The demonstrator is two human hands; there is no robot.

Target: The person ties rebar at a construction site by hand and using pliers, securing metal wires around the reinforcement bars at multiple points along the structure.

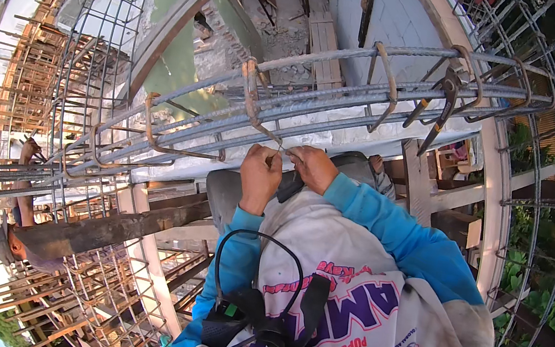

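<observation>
My left hand and my right hand meet just below the beam's rebar cage, fingertips pinched together. Between them shows a thin tie wire, mostly hidden by the fingers. Right above, the hooked end of a rusty stirrup reaches down towards the wire. That stirrup wraps around several ribbed longitudinal bars. Farther right, a pair of pincers with dark, yellow-marked handles hangs on the cage, out of both hands.
More stirrups are spaced along the bars. A co-worker is at the left, one hand up by the cage. A timber beam crosses below. Vertical rebar cages rise at the left. Rubble lies on a lower level.
</observation>
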